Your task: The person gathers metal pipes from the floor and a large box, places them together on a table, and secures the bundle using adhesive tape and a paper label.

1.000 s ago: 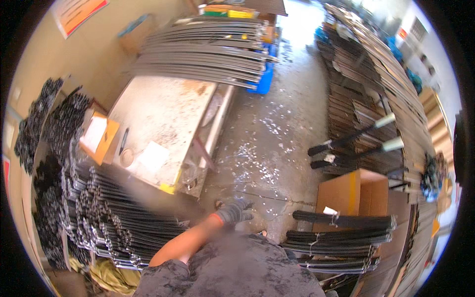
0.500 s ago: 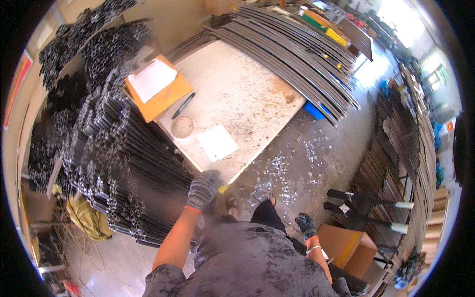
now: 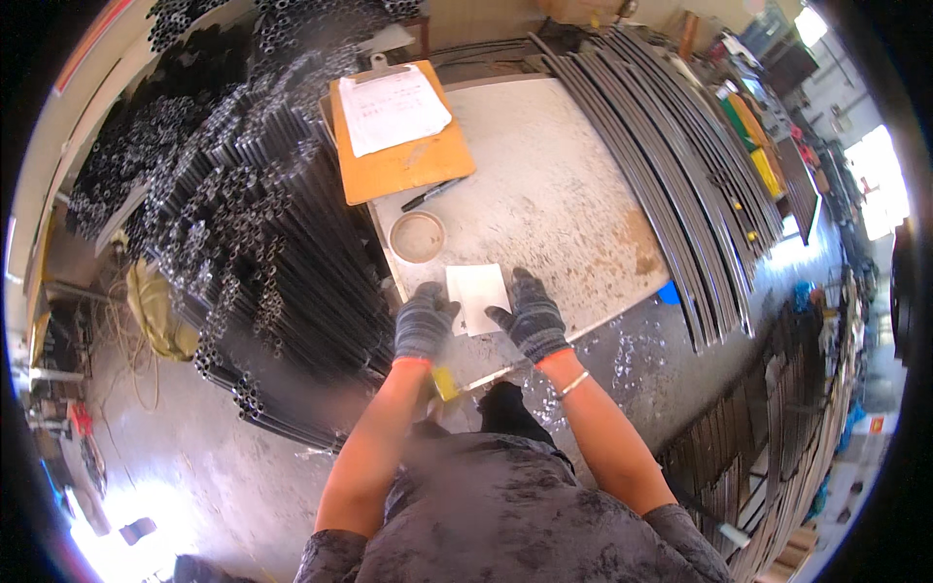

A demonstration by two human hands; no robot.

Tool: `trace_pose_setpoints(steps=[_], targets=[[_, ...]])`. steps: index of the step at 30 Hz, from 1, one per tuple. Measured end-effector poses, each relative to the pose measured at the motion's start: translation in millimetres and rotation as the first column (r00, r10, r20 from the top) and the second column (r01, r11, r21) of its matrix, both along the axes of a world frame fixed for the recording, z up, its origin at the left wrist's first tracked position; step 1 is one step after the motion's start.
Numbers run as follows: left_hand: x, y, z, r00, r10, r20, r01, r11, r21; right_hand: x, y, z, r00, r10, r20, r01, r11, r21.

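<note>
A small white sheet of paper (image 3: 477, 291) lies on the near end of a worn whitish tabletop (image 3: 554, 165). Both hands wear grey striped knit gloves with orange cuffs. Against the paper's left edge rests my left hand (image 3: 425, 321), its fingers apart. My right hand (image 3: 531, 316) reaches the paper's right edge, thumb over its lower right part and fingers spread. Neither hand is closed round anything. Just beyond the paper sit a round shallow dish (image 3: 418, 237) and a dark marker pen (image 3: 433, 194).
A brown clipboard (image 3: 408, 167) with white sheets lies at the table's far left. Long dark metal bars (image 3: 661, 165) stretch along its right side. Stacked black tubes (image 3: 311, 243) crowd the left. More metal lengths (image 3: 739, 437) stand at the lower right.
My right hand has come up from beside the cardboard box to the paper. My left hand has moved from the table corner to the paper's left edge. The view has turned.
</note>
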State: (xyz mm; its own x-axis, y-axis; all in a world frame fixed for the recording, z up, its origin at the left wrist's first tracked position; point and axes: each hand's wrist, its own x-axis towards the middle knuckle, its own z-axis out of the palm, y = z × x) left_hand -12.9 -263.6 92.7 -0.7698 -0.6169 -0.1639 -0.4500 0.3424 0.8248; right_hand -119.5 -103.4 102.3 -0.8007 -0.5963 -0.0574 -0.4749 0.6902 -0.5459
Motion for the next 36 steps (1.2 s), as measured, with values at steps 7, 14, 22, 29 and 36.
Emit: trace_pose_setpoints(steps=[7, 14, 22, 29, 36], targets=[[-19.3, 2.0, 0.7, 0.994, 0.009, 0.107, -0.007, 1.000, -0.025, -51.5, -28.9, -14.2, 0.960, 0.133, 0.246, -0.152, 0.986, 0.062], [-7.0, 23.0, 0.5, 0.923, 0.385, -0.010, -0.365, 0.883, 0.296, -86.7, -14.8, -39.0, 0.831, 0.340, 0.440, -0.238, 0.933, -0.271], [16.7, 37.5, -11.9, 0.751, 0.658, -0.059, -0.641, 0.748, 0.175, -115.6, -7.2, -31.1, 0.785, 0.398, 0.474, -0.347, 0.917, -0.196], [42.6, 32.3, -25.6, 0.679, 0.726, -0.110, -0.724, 0.687, 0.067, -120.8, 1.2, -28.8, 0.745, 0.387, 0.543, -0.337, 0.921, -0.193], [32.1, 30.8, 18.7, 0.793, 0.589, -0.157, -0.543, 0.799, 0.257, -100.0, 13.1, 26.5, 0.975, 0.221, -0.004, -0.220, 0.968, -0.118]])
